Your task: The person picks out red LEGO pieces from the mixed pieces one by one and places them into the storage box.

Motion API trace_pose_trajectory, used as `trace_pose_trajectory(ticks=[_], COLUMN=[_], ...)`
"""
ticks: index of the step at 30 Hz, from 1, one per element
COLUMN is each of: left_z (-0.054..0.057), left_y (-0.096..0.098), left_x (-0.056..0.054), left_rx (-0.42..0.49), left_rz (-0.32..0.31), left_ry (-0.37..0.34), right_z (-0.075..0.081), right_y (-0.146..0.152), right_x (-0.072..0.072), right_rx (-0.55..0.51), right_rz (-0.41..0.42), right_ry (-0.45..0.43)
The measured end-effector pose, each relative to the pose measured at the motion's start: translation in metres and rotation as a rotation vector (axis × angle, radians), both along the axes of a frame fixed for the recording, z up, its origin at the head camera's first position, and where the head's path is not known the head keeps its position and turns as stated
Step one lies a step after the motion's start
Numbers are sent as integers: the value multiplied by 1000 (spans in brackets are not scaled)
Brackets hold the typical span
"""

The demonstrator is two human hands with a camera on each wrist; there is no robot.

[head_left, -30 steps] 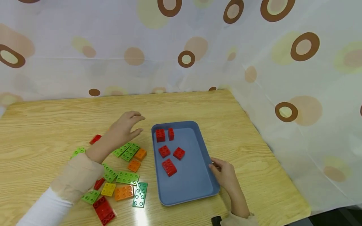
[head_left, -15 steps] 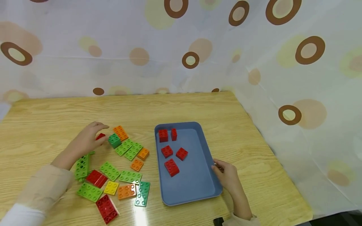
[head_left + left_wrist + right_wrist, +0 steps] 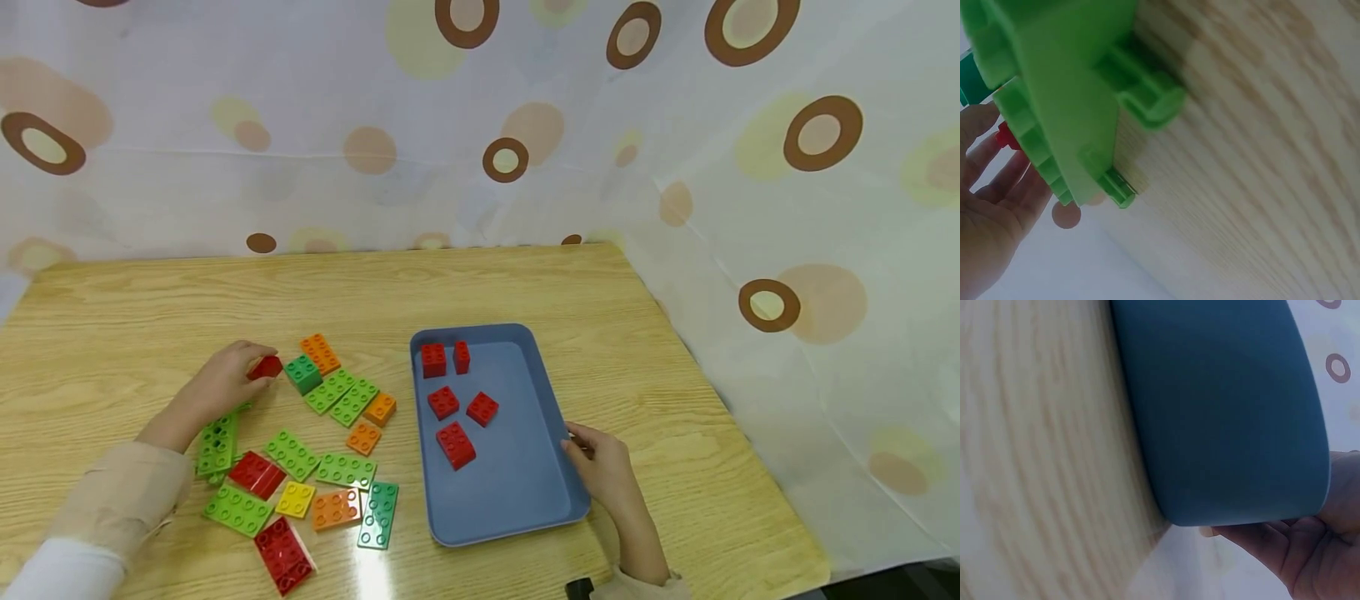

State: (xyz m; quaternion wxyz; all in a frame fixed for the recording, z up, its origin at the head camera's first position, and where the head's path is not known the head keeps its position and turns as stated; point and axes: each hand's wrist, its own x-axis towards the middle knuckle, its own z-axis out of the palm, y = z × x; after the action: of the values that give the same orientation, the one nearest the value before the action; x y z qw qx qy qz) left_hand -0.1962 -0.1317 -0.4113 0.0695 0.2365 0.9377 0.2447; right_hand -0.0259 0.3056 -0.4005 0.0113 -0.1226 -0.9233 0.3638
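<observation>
At the far left of the brick pile, my left hand (image 3: 216, 385) pinches a small red toy brick (image 3: 266, 367) between thumb and fingertips. The left wrist view shows a bit of that red brick (image 3: 1007, 136) by the fingers, partly hidden by a large green brick (image 3: 1069, 94) close to the camera. My right hand (image 3: 604, 468) grips the right rim of a blue-grey tray (image 3: 517, 483), thumb on the edge. In the right wrist view, fingers (image 3: 1260, 544) reach along the tray's end wall (image 3: 1229, 419). Several red bricks (image 3: 456, 445) lie inside the tray's left half.
Loose bricks crowd the wooden table (image 3: 525, 283) left of the tray: light green (image 3: 347, 469), orange (image 3: 337, 509), a yellow one (image 3: 296, 499), dark green (image 3: 378, 515) and red (image 3: 285, 556). A patterned cloth (image 3: 300, 108) hangs behind and to the right.
My left hand moved left from beside the tray to the far-left bricks, then lowered and closed its fingers on the red brick. My right hand stays at the tray's rim.
</observation>
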Motion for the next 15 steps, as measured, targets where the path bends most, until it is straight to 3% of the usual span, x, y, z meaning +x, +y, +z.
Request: trace_pose_trajectory(ticks=[15], left_z=[-5], left_y=[-1], left_x=[-1], left_rx=[10], left_rz=[2], left_ry=[-17], right_z=[0], right_y=[-1], right_x=[0], right_rx=[-11], right_rz=[0], right_ry=[22])
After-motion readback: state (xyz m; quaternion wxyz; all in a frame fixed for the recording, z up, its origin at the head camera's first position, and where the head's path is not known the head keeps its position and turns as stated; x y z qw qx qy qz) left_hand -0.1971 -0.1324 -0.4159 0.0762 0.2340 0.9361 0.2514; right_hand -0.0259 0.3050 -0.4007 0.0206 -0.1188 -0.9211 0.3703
